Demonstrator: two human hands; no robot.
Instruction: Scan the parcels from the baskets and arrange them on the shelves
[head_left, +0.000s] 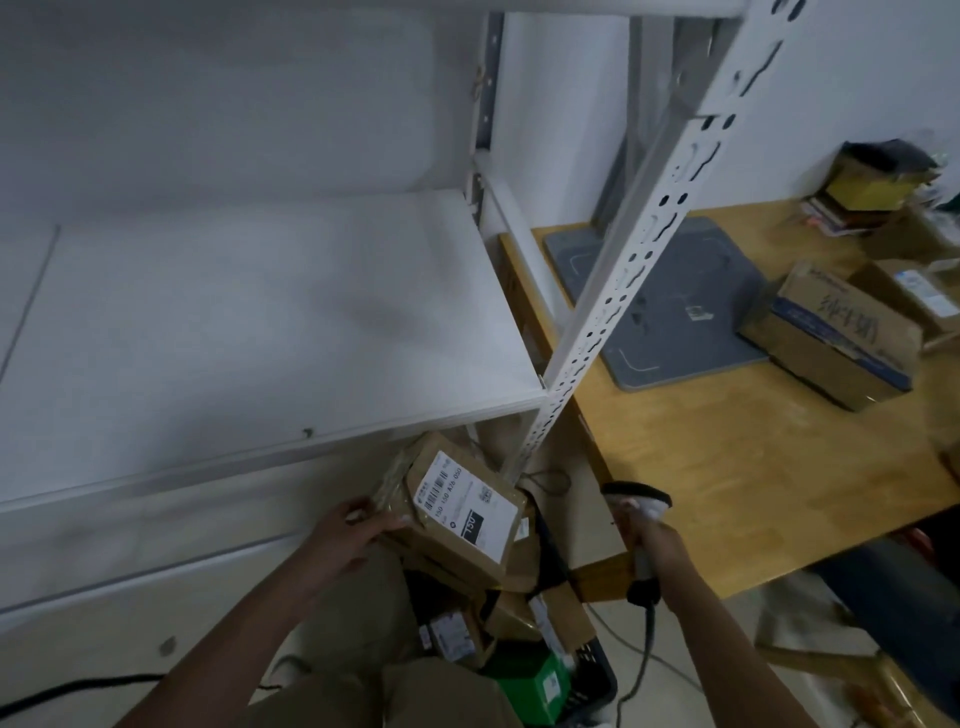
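My left hand (349, 535) grips the left edge of a brown cardboard parcel (441, 535) with a white shipping label (467, 506) facing up. It hangs just below the front edge of a bare white shelf (249, 322). My right hand (657, 543) holds a handheld barcode scanner (636, 501) by its grip, to the right of the parcel, its head turned toward the label. Below them a black basket (597, 680) holds several more brown parcels (511, 608) and a green box (535, 686).
A white perforated shelf upright (639, 249) slants between shelf and wooden table (727, 467). On the table lie a grey mat (670, 312) and cardboard boxes (831, 338), with a stack of items (862, 192) at the back. A scanner cable (644, 660) hangs down.
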